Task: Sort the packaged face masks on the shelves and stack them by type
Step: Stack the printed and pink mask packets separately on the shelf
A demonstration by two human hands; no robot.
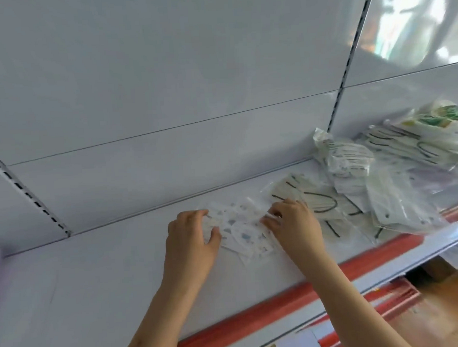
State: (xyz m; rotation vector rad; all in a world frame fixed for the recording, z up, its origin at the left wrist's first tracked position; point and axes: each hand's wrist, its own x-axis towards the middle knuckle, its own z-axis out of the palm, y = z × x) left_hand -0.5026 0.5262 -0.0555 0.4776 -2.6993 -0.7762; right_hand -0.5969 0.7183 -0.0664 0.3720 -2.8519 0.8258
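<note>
Squaring the small printed masks (243, 232) near the shelf (101, 281) front edge, left hand (190, 244) and right hand (295, 227) pinch the pack's ends with curled fingers. It seems best to align the edges first, well apart from the mixed pile (387, 181).

bright, soft, blurry wide-angle view; glare on the upper-right panel (410, 18).

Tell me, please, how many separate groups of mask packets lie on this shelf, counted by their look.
Small blue-patterned packets, held between left hand and right hand: 1 group
Cream packets with black loops: 1 group
Mixed heap at the right: 1 group
Total: 3 groups; single packets are too blurred to count.
</note>
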